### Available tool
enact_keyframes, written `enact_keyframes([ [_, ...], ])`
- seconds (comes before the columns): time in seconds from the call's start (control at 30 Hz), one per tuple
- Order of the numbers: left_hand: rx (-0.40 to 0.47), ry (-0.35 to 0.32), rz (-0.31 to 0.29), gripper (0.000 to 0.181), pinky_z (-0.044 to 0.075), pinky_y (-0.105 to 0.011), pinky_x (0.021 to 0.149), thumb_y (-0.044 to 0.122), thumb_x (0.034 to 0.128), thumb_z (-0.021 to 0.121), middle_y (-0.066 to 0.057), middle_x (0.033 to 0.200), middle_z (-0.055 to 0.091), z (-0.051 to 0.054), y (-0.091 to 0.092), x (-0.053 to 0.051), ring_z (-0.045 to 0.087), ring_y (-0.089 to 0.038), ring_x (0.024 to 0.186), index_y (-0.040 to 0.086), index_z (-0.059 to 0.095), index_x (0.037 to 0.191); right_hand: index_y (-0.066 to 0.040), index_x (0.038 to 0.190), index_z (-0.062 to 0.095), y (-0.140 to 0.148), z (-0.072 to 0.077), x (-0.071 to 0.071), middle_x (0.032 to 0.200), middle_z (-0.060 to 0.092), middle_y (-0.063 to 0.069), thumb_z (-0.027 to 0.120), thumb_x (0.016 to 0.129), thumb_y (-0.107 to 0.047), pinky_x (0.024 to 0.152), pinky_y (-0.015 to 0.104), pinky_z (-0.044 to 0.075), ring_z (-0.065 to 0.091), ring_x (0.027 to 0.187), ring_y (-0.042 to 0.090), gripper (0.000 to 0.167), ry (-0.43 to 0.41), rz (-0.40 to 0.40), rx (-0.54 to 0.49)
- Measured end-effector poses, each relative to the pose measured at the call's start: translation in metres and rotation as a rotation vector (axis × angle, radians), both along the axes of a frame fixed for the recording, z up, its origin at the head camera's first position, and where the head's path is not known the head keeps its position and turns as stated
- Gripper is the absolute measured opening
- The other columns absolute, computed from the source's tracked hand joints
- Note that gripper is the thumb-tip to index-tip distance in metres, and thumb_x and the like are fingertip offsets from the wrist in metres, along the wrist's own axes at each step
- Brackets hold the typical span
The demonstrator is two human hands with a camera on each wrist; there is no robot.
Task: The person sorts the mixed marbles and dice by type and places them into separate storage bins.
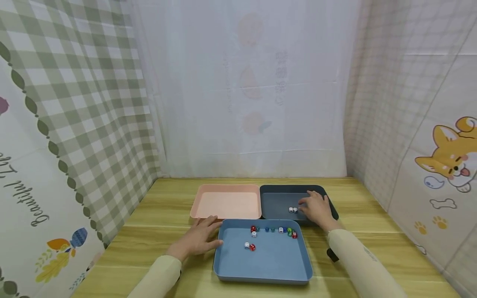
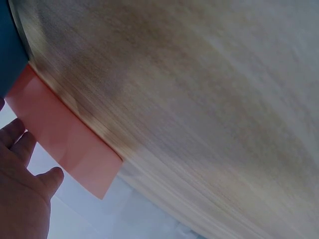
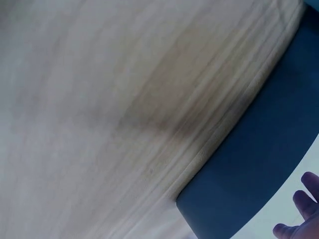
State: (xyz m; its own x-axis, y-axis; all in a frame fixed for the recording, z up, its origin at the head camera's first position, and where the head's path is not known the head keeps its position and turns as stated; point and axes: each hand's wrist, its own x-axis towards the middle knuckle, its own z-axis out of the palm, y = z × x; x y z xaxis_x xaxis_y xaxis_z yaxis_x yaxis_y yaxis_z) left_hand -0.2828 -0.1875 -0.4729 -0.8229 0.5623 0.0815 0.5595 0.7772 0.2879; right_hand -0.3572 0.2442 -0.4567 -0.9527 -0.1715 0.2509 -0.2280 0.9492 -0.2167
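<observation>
In the head view the left hand (image 1: 197, 238) lies at the left edge of the light blue tray (image 1: 263, 265), fingers spread and relaxed, holding nothing. Several red, white, blue and green dice are in that tray, among them a red die (image 1: 252, 247) beside a white one (image 1: 246, 245). The right hand (image 1: 316, 210) is over the right part of the dark blue tray (image 1: 273, 200), its fingers loosely extended. Two white dice (image 1: 293, 210) lie in that tray just left of its fingers. Both wrist views show relaxed fingers of the left hand (image 2: 22, 184) and right hand (image 3: 306, 216) near tray walls.
A pink tray (image 1: 228, 203) stands at the back left, side by side with the dark blue one and behind the light blue one. The wooden table (image 1: 141, 231) extends around them. Hanging cloths (image 1: 238, 82) enclose the back and both sides.
</observation>
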Motion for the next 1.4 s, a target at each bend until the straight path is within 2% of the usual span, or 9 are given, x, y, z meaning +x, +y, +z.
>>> enact_keyframes([
  [0.63,-0.002,0.016,-0.011,0.07,0.016,-0.064,0.113,0.056,0.0975,0.053,-0.02,0.156,0.033,-0.003,-0.004,0.0,0.028,-0.038,0.145,0.009,0.045,0.149,-0.009,0.106,0.078,-0.006,0.005,0.012,0.144,0.045,0.031,0.074,0.09,-0.02,0.106,0.074,0.018,0.034,0.135,0.052,0.02,0.026,0.083,-0.104],
  [1.03,0.0,0.017,-0.014,0.07,0.015,-0.064,0.114,0.056,0.0975,0.052,-0.02,0.156,0.033,-0.003,-0.003,0.0,0.028,-0.039,0.145,0.009,0.045,0.149,-0.013,0.099,0.079,-0.016,0.012,0.041,0.141,0.048,0.03,0.076,0.088,-0.019,0.106,0.074,0.017,0.035,0.135,0.052,0.013,0.067,0.214,-0.165],
  [1.17,0.0,0.013,-0.012,0.071,0.015,-0.064,0.114,0.056,0.0975,0.052,-0.019,0.156,0.032,-0.003,-0.002,0.0,0.028,-0.038,0.145,0.009,0.045,0.149,-0.015,0.097,0.079,-0.017,0.009,0.051,0.141,0.049,0.028,0.078,0.086,-0.019,0.107,0.072,0.017,0.035,0.136,0.05,0.012,0.069,0.253,-0.142],
  [1.4,0.004,0.0,-0.009,0.071,0.015,-0.064,0.114,0.056,0.0973,0.053,-0.019,0.157,0.032,-0.002,-0.001,0.0,0.028,-0.037,0.145,0.009,0.044,0.15,-0.019,0.091,0.08,-0.024,0.003,0.071,0.137,0.055,0.024,0.083,0.08,-0.022,0.104,0.075,0.018,0.039,0.134,0.048,0.012,0.064,0.255,-0.011],
])
